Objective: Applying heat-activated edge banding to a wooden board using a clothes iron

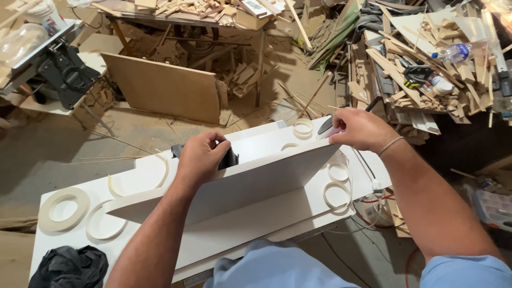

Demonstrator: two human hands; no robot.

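Evidently the head view shows a white laminated board (250, 184) stood up on its long edge atop a white worktable (160, 170), tilted toward the person so its upper edge faces the hands — a pose that puts that narrow edge within easy reach. The left hand (201, 156) sits near the middle of the edge, fingers curled shut around a dark cloth or pad (228, 159) pressed against the board; this grip seems to steady the panel as much as to rub it. At about two o'clock from it, the right hand (358, 129) pinches closed on a thin pale strip (333, 132) at the board's far end, beside a dark blade-like tool (326, 124) — whether the fingers also hold that tool I cannot tell. Rolls of edge tape (64, 209) lie flat around the table, one at nine o'clock, others (337, 184) at three, kept close at hand. A crumpled dark rag (69, 266) rests at seven o'clock, and a heap of wood offcuts (421, 64) fills the upper right.
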